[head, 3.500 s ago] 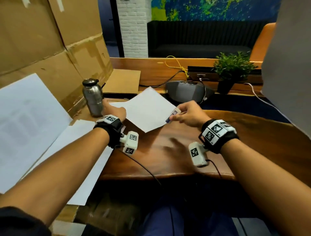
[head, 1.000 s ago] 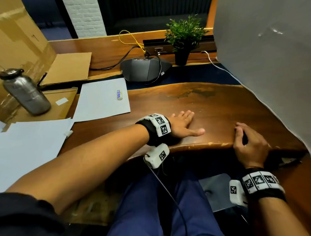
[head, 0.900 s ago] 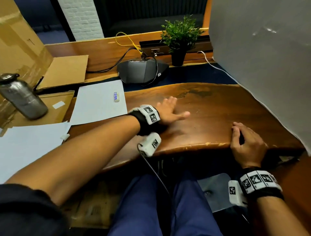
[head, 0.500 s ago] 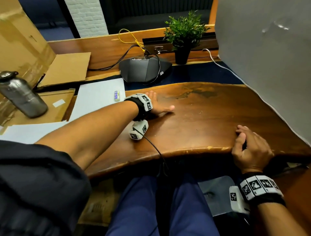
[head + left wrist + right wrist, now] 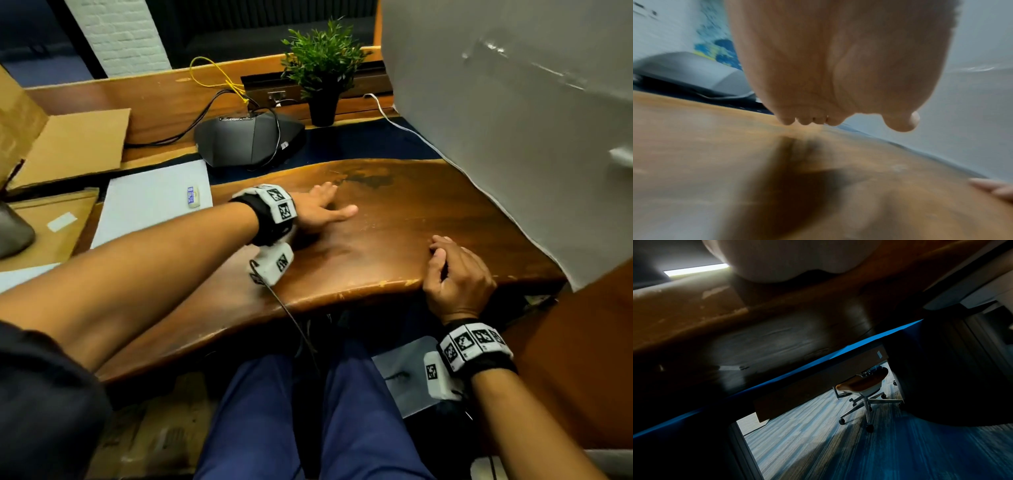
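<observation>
My left hand [image 5: 325, 209] lies flat on the brown wooden table [image 5: 411, 212], fingers straight and thumb spread to the right. In the left wrist view its palm [image 5: 838, 65] hovers low over the blurred tabletop [image 5: 694, 146]. My right hand [image 5: 452, 270] rests on the table's front edge with loosely curled fingers, and I see nothing in it. The right wrist view shows only the heel of that hand [image 5: 777, 259] and the worn table edge [image 5: 684, 313]. A small white eraser with a blue label [image 5: 193, 197] lies on a white sheet [image 5: 150, 212], left of my left hand.
A black speakerphone [image 5: 250, 140] with cables and a potted plant [image 5: 323, 75] stand behind the table. A large grey board [image 5: 513, 137] leans along the right side. Cardboard [image 5: 72, 144] and a metal bottle [image 5: 13, 233] are at the left. An office chair [image 5: 863, 386] stands beyond the table.
The eraser my right hand held 3.5 s ago now lies on the sheet. My left hand slid flat from near the front edge toward the back of the table. My right hand stayed put.
</observation>
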`<state>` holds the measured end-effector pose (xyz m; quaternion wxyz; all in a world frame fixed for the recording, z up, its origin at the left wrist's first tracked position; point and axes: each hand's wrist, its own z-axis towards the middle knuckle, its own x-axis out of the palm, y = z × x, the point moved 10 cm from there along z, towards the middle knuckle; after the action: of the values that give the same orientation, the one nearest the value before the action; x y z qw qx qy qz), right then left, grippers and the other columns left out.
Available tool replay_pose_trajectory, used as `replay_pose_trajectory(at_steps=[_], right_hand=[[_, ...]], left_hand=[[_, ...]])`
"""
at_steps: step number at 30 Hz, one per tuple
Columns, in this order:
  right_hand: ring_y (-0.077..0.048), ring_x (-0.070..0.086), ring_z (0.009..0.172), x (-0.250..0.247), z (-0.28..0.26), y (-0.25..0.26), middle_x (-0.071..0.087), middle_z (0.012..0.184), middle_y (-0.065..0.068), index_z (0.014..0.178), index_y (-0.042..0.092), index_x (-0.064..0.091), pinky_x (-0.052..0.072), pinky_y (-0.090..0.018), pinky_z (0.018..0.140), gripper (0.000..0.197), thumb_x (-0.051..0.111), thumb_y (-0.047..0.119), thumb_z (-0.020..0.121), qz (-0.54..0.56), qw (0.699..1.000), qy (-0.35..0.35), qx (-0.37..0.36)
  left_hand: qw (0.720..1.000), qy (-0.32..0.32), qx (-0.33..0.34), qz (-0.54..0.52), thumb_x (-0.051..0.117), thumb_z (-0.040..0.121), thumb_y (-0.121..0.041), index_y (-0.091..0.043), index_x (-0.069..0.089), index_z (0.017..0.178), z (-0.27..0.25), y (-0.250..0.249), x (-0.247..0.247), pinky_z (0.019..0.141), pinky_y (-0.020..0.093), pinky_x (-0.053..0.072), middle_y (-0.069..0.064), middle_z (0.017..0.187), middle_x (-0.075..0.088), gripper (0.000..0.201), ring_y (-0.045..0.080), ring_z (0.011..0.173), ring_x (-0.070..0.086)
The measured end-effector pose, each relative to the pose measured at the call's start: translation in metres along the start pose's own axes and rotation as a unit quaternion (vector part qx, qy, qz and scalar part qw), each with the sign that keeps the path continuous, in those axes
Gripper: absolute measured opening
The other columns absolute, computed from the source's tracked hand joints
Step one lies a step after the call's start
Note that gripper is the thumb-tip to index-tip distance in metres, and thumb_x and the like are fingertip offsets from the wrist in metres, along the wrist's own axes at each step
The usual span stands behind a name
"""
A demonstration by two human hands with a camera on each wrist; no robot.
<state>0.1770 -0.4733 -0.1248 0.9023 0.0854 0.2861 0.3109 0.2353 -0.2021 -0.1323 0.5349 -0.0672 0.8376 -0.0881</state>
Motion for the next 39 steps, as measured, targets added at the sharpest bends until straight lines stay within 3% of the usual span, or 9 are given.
replay_pose_trajectory(at_steps=[4,8,13,17,20,24,27,35,39], right_hand=[[-0.026,0.072,0.093,-0.002,0.002,0.003,0.077,0.102,-0.004,0.095,0.011,0.076,0.054,-0.036,0.084,0.028,0.048,0.017,0.092,-0.001,1.000,-0.002,-0.004],[-0.027,0.072,0.092,0.000,0.001,0.001,0.076,0.103,-0.004,0.095,0.011,0.075,0.054,-0.037,0.084,0.029,0.047,0.017,0.092,0.000,1.000,0.010,-0.003],[-0.028,0.072,0.092,0.002,0.001,0.001,0.076,0.104,-0.006,0.098,0.010,0.075,0.054,-0.037,0.083,0.031,0.046,0.018,0.093,0.004,1.000,0.024,0.000],[-0.029,0.072,0.092,0.002,0.001,-0.001,0.076,0.104,-0.006,0.099,0.011,0.075,0.055,-0.038,0.083,0.031,0.046,0.019,0.092,0.002,0.999,0.032,0.005],[-0.028,0.072,0.091,0.001,0.001,-0.002,0.076,0.103,-0.005,0.097,0.011,0.075,0.055,-0.037,0.083,0.029,0.048,0.018,0.091,0.011,0.999,0.030,0.011],[-0.029,0.071,0.088,0.001,0.002,-0.004,0.076,0.099,-0.006,0.097,0.013,0.074,0.053,-0.037,0.082,0.026,0.049,0.019,0.092,0.014,0.999,0.033,0.028],[-0.031,0.070,0.087,0.004,0.000,-0.005,0.076,0.099,-0.005,0.098,0.015,0.073,0.052,-0.037,0.079,0.024,0.049,0.020,0.093,0.022,0.998,0.046,0.043],[-0.025,0.068,0.082,0.008,0.021,-0.041,0.076,0.084,0.003,0.081,0.024,0.076,0.056,-0.039,0.075,0.033,0.044,0.032,0.086,0.124,0.958,0.098,0.238],[-0.019,0.068,0.080,0.016,0.036,-0.067,0.074,0.079,0.007,0.072,0.027,0.072,0.056,-0.043,0.079,0.032,0.043,0.032,0.086,0.137,0.950,0.137,0.244]], left_hand=[[0.995,0.004,-0.076,0.071,0.028,0.077,-0.088,-0.015,-0.007,0.156,0.010,0.037,0.007,0.121,0.049,-0.001,0.003,0.163,-0.015,0.113,0.025,0.150,-0.010],[0.996,0.012,-0.050,0.070,0.021,0.051,-0.101,-0.017,-0.007,0.156,0.028,-0.012,0.014,0.121,0.050,-0.002,0.002,0.163,-0.016,0.137,0.024,0.150,-0.012],[0.991,0.055,0.083,0.094,0.030,0.084,-0.081,-0.017,-0.009,0.156,0.014,-0.107,0.042,0.121,0.046,-0.004,0.002,0.162,-0.018,0.104,0.022,0.150,-0.013],[0.989,0.035,0.136,0.046,0.027,0.093,-0.071,-0.018,-0.011,0.156,-0.027,-0.112,0.031,0.122,0.044,-0.006,0.000,0.163,-0.017,0.091,0.018,0.150,-0.013],[0.997,-0.051,0.033,0.048,0.030,0.090,-0.073,-0.012,-0.012,0.155,-0.069,-0.052,0.011,0.121,0.044,-0.006,0.009,0.161,-0.020,0.099,0.026,0.149,-0.016],[0.979,0.004,-0.188,0.074,0.014,0.062,-0.093,-0.006,-0.013,0.154,-0.126,0.061,0.045,0.121,0.050,0.000,0.018,0.160,-0.019,0.130,0.037,0.147,-0.016],[0.973,0.015,-0.227,0.034,0.021,0.067,-0.095,-0.003,-0.017,0.152,-0.139,0.079,0.078,0.121,0.050,-0.001,0.020,0.158,-0.024,0.131,0.039,0.146,-0.018],[0.998,0.017,-0.055,0.018,0.022,0.074,-0.092,-0.005,-0.022,0.150,-0.070,-0.054,0.087,0.118,0.051,-0.011,0.017,0.154,-0.033,0.123,0.035,0.144,-0.026],[0.996,-0.061,-0.004,-0.059,0.029,0.085,-0.080,-0.008,-0.015,0.153,-0.065,-0.078,0.050,0.120,0.045,-0.008,0.011,0.159,-0.023,0.108,0.028,0.148,-0.017]])
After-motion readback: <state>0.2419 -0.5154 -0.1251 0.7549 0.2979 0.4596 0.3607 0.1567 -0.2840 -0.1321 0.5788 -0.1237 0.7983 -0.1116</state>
